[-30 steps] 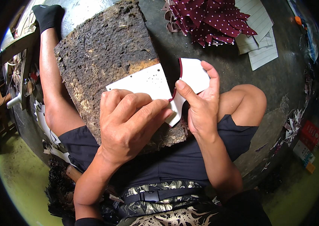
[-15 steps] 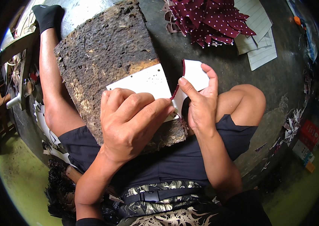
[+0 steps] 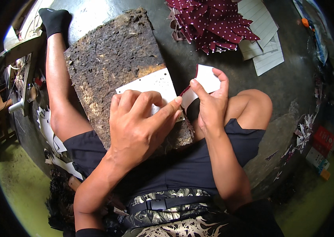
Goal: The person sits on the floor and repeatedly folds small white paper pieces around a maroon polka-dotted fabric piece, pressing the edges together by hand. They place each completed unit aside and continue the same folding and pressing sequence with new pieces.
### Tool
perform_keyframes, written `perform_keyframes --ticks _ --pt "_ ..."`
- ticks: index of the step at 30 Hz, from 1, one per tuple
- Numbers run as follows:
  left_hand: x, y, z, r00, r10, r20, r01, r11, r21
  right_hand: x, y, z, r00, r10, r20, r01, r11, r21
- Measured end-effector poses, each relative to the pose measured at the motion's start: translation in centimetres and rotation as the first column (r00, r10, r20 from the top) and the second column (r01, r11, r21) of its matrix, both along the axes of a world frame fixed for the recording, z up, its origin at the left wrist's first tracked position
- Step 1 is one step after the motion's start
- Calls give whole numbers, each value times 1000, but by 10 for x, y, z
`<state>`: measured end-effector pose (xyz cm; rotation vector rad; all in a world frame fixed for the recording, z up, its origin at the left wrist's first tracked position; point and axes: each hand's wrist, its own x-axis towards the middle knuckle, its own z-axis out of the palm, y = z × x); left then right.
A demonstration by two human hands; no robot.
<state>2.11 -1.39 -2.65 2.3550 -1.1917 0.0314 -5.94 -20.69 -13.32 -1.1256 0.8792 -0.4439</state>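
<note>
My right hand (image 3: pixel 213 106) grips a white curved piece with a maroon edge (image 3: pixel 207 78), thumb on its white face and fingers behind it. My left hand (image 3: pixel 140 122) has its fingers bent and pressed together, pinching at the lower end of that maroon edge. What lies right between those fingertips is hidden. Under my left hand is a white board with small holes (image 3: pixel 148 83), partly covered by the fingers. That board rests on a thick, rough, dark slab (image 3: pixel 109 51) lying across my lap and the floor.
A pile of maroon pieces with white dots (image 3: pixel 214 23) lies at the far right, beside lined paper sheets (image 3: pixel 267 53). White scraps (image 3: pixel 304 128) litter the right floor near a red packet (image 3: pixel 323 137). A wooden frame (image 3: pixel 23 49) stands at the left.
My left fingertips have shifted a little up along the maroon edge and its fingers are more bent. My right hand keeps its hold on the piece. The whole view has moved slightly.
</note>
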Motion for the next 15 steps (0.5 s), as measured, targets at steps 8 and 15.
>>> perform_keyframes --ticks 8,15 --pt "11 -1 31 992 -22 -127 -8 973 -231 10 -42 101 891 417 182 -355 887 -296" --pt "14 30 95 794 69 -604 -208 965 -163 23 -39 181 169 985 32 -912 168 -375"
